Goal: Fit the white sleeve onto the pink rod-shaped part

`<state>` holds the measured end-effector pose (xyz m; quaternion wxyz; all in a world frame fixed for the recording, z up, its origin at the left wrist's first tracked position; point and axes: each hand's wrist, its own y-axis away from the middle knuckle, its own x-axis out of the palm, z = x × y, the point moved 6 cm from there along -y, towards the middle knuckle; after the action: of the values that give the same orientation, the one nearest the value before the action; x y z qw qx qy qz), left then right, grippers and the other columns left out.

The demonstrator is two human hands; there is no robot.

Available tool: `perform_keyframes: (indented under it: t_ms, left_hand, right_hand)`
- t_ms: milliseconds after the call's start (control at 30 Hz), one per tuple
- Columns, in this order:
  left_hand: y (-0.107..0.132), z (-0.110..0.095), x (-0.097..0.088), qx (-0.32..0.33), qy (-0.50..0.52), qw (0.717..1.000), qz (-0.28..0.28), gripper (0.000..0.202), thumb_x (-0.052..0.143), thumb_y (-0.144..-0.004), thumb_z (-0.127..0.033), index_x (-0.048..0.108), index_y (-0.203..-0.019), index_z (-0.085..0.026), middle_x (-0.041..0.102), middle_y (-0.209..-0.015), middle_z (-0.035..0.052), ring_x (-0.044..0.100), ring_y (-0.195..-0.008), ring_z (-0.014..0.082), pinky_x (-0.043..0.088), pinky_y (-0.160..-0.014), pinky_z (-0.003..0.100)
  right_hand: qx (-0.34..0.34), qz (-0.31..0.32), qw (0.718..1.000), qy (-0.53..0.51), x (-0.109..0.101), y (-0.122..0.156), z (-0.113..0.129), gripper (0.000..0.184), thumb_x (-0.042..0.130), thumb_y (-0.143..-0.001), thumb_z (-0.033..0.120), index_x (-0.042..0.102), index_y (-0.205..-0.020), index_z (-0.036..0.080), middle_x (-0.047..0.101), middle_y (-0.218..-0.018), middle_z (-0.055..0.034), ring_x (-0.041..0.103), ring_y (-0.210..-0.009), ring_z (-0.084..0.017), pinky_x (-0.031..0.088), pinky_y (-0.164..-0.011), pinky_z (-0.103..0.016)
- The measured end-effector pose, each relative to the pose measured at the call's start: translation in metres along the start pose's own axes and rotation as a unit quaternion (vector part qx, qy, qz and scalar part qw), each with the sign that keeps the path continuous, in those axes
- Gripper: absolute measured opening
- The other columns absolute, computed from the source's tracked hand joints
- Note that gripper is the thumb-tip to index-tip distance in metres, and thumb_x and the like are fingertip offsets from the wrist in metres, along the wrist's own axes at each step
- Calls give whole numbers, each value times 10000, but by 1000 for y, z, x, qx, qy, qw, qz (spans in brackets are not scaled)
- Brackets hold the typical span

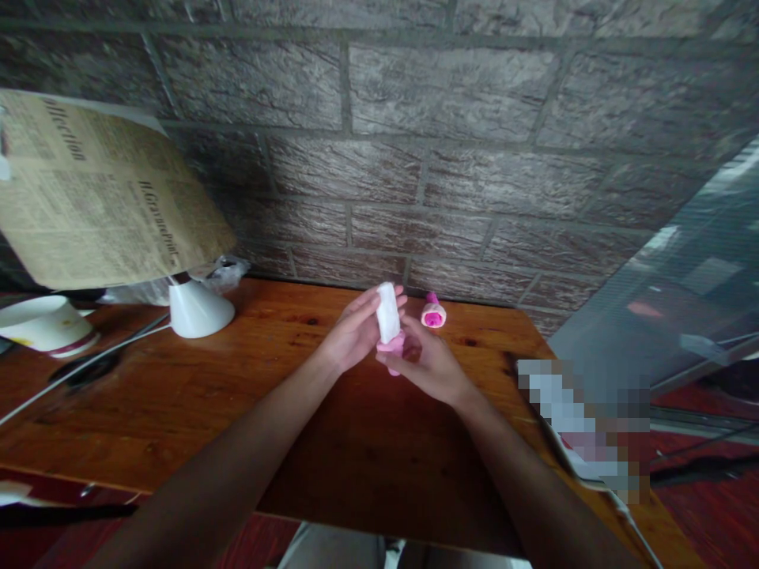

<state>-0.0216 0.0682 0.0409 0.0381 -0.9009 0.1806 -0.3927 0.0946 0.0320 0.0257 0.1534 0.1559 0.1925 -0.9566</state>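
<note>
A white, soft-looking oblong piece (388,312) stands tilted between my hands over the wooden table. Its lower end meets a light pink piece (391,344); whether the two are joined I cannot tell. My left hand (353,328) holds the white piece from the left, with its fingers stretched behind it and the thumb along its side. From the right, my right hand (430,359) grips the pink piece between thumb and fingers. Just beyond that hand, against the wall side, lies a small pink roll-shaped thing (434,314) with a pale rim and a magenta middle.
On the left of the table (195,403) stand a lamp with a newsprint shade (112,197) and white base (202,310), and a paper cup (47,324). A white cord runs from the lamp. A blurred-out device (569,419) lies right. A stone-patterned wall (379,174) rises behind.
</note>
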Motion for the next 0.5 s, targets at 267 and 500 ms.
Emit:
perform_keyframes:
  t_ms: [267, 500]
  left_hand:
    - [3, 0, 2, -15, -2, 1000, 13, 267, 775, -741, -251, 703, -988, -178, 723, -1056, 50, 659, -1047, 211, 464, -1006, 368]
    - [3, -2, 3, -5, -8, 1000, 8, 272, 743, -762, -240, 696, -1026, -193, 700, -1127, 54, 654, -1053, 219, 454, -1015, 392]
  right_hand:
    - [-1, 7, 999, 34, 1, 1, 1, 485, 733, -779, 420, 543, -1185, 232, 686, -934, -32, 654, -729, -168, 546, -682, -312]
    - [-15, 9, 998, 58, 0, 1, 5, 436, 720, -790, 417, 559, -1139, 212, 677, -956, -45, 638, -742, -168, 535, -688, -313]
